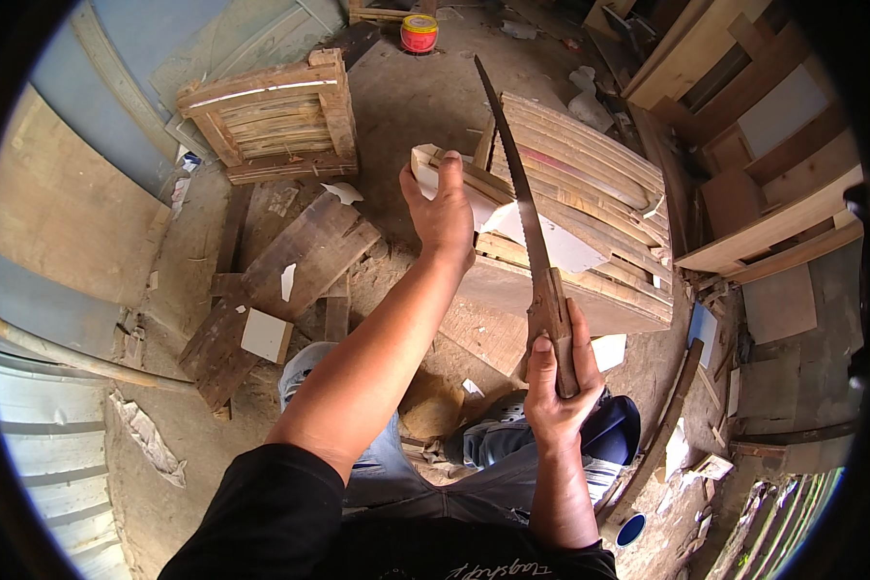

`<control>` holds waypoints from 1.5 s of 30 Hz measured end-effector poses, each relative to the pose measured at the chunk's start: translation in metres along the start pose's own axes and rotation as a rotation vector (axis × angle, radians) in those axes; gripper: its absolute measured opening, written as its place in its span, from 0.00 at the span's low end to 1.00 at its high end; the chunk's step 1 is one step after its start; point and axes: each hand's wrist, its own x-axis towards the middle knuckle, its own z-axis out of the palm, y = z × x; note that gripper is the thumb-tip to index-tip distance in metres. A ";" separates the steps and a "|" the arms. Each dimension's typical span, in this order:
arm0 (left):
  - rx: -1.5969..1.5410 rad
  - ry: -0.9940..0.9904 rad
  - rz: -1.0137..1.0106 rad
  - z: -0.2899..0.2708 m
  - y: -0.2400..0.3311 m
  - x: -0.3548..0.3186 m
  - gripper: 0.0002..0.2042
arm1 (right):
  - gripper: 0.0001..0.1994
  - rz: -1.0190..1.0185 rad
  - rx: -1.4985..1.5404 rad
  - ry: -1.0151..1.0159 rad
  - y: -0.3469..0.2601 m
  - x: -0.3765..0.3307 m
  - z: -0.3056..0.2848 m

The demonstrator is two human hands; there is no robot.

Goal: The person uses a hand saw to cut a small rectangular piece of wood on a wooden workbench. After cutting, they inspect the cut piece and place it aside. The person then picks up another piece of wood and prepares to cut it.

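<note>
My right hand (pixel 561 406) grips the wooden handle of a handsaw (pixel 525 198). Its long, dark, toothed blade points up and away from me, tapering to a narrow tip. With my left hand (pixel 442 217) I hold a white-faced board (pixel 480 209), fingers and thumb closed around its left part. The board lies over the near left side of a low slatted wooden stand (pixel 590 159). Seen from above, the blade crosses over the board; whether the teeth touch it I cannot tell. A white sheet-like piece (pixel 565 246) extends right of the blade on the slats.
A slatted wooden frame (pixel 275 121) stands at the far left, near dark planks (pixel 304 251) bearing white offcuts. A red and yellow tin (pixel 419 35) sits at the back. Boards (pixel 773 227) lean along the right, and scraps litter the floor around a curved strip (pixel 662 435).
</note>
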 end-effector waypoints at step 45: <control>0.017 -0.095 0.016 0.001 0.012 0.002 0.47 | 0.24 0.131 0.111 -0.005 -0.001 0.000 0.000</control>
